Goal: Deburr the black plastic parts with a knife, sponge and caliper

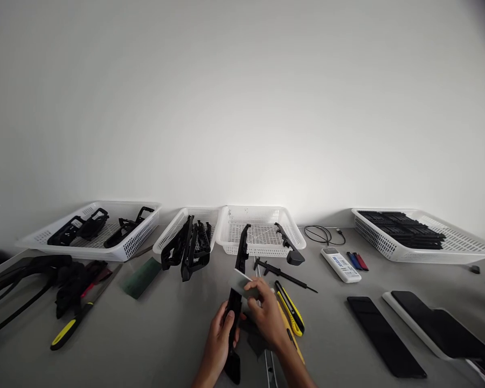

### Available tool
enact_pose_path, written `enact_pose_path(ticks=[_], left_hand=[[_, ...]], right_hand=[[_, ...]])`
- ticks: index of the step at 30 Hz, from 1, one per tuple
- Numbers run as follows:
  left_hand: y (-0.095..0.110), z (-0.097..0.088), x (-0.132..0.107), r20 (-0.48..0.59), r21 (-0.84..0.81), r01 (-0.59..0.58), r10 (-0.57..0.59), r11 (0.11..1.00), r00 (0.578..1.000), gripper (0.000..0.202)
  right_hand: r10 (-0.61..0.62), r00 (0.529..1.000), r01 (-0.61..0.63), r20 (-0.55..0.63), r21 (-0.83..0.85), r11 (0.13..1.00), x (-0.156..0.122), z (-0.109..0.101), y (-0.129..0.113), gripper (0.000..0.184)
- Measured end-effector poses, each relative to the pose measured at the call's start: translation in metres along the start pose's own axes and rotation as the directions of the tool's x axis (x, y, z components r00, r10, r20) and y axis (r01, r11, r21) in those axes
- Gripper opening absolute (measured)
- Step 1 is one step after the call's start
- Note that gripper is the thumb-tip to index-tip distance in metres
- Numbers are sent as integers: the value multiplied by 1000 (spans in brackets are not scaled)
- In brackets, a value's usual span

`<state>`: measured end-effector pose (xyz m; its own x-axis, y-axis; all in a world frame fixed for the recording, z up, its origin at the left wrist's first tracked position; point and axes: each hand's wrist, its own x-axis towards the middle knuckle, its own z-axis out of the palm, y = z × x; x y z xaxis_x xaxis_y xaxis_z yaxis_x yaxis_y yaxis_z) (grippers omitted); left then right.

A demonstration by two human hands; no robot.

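While I watch from the head view, the left hand (pixel 217 335) is found grasping a long black part (pixel 234 302), thumb on its near face, fingers wrapped round the far side. I record this part as tilted, above the near middle of the table (pixel 170 328), its lower end extending below the fingers. The right hand (pixel 267 313) is bent and pinches a thin pale sheet (pixel 237 281), which overlaps the part's upper end; whether the two touch, I cannot tell.

Under and just beside the right forearm I note a yellow tool (pixel 291 335), partly covered, and a narrow metal strip (pixel 270 369). Next to these lies a yellow utility knife (pixel 290 307), with a dark caliper (pixel 286 274) just beyond it.

Behind the hands stands a white basket (pixel 228 229) with two black pieces leaning across its front rim. Adjoining it on the left, a smaller basket (pixel 158 245) bears several similar pieces, also overhanging the front. To the right, well apart from the hands, I list a white handheld device (pixel 341 265) with buttons and a black slab (pixel 383 335) lying flat.
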<state>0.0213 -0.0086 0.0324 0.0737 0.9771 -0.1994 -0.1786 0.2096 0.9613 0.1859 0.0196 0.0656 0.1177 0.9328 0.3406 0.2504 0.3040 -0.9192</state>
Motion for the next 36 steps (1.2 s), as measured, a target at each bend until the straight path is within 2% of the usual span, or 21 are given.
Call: enact_pose_path(ticks=[2,5,7,10,14,17,19,22,23,27,31,36], left_hand=[[0,0,0,17,22,9,-9,1000,1000,86],[0,-2,0,18,44,30,-30,999,999,90],[0,-3,0,8,48,31,-31,998,999,93],[1,-3,0,-5,50,33,-33,998,999,92],[0,-3,1,15,55,52,-53,997,998,99],[-2,-3,1,7,50,51,-52,997,999,105],[-3,-3,2,14,54,44,-45,998,999,103],[-5,-5,3,28,59,59,-61,997,998,102],[-6,-5,3,25,56,64,-66,996,998,103],[-8,-6,3,23,49,48,-50,998,999,105],[-3,-5,2,25,64,75,-77,995,997,107],[3,-6,-1,-14,74,86,-85,994,996,110]], right_hand=[[51,999,-50,-13,26,998,4,2,0,22],[168,965,-164,-202,39,986,10,-1,5,16],[186,950,-180,-249,49,983,14,-5,8,16],[186,963,-175,-194,72,982,16,-9,10,16],[201,938,-178,-283,106,978,19,-12,10,16],[148,971,-128,-190,114,985,21,-9,10,21],[182,970,-166,-162,111,980,23,-7,12,23],[267,919,-243,-290,116,963,26,-3,15,25],[257,917,-232,-303,118,966,26,-3,16,25],[197,952,-175,-236,113,978,27,-2,19,25],[234,917,-216,-323,90,972,32,-6,23,23],[160,966,-156,-202,36,987,41,-13,23,21]])
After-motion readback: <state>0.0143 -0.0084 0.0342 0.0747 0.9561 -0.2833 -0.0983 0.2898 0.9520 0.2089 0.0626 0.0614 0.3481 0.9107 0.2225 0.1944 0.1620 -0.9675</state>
